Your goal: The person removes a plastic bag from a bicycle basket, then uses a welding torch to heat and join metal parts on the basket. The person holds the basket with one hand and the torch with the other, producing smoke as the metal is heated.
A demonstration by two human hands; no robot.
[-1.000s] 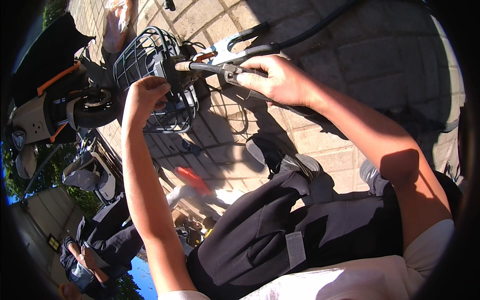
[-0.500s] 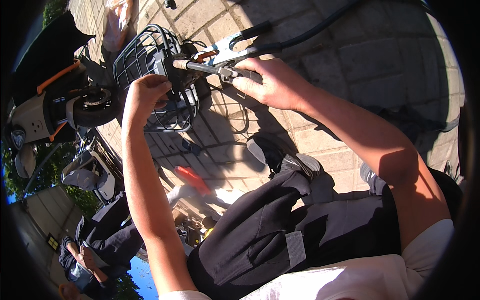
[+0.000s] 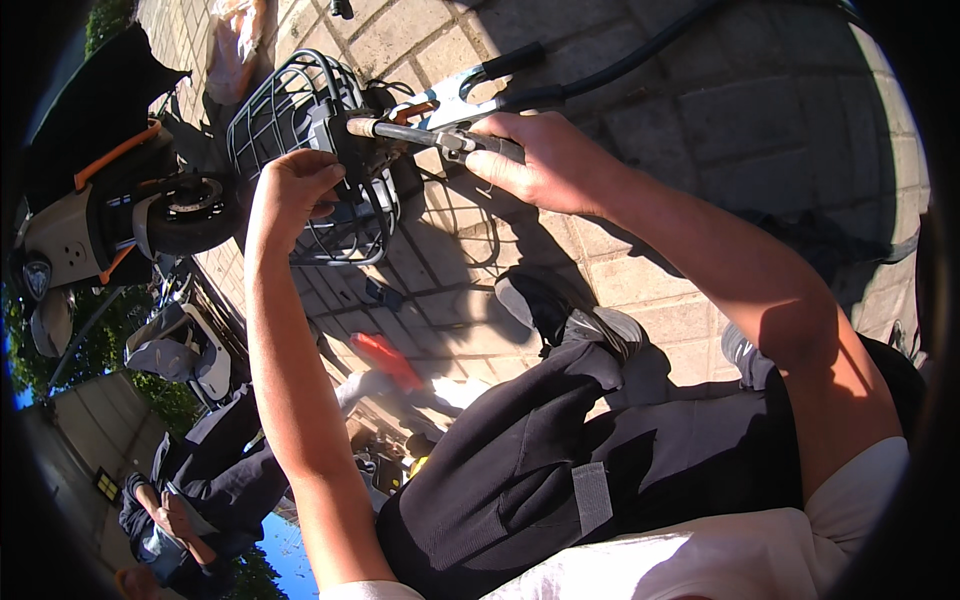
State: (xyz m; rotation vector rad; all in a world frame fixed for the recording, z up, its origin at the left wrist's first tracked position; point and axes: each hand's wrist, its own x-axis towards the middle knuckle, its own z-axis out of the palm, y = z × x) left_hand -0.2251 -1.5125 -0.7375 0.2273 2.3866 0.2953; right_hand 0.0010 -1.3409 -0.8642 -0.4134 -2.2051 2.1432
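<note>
A dark wire basket (image 3: 330, 80) sits on the front of a bike whose frame (image 3: 455, 100) is white with orange parts. My left hand (image 3: 290, 195) is at the basket's near edge, its thumb and fingertips pinched together beside a dark part; what is between them is too small to make out. My right hand (image 3: 550, 165) is closed around the dark end of a metal handlebar (image 3: 405, 134). The bar carries a brake lever clamp (image 3: 455, 147) just left of that hand, and its far end is tan. Loose cables hang below the bar.
A scooter (image 3: 90, 225) with orange trim stands at the left. Beyond the basket lies a pale plastic bag (image 3: 235, 50). A red-orange object (image 3: 385, 360) lies on the paving (image 3: 640, 285) near my knees. Another person (image 3: 175, 515) sits at the lower left, hands together.
My right hand has shifted very slightly away from me along with its wrist, still around the bar. My left hand stays almost in place.
</note>
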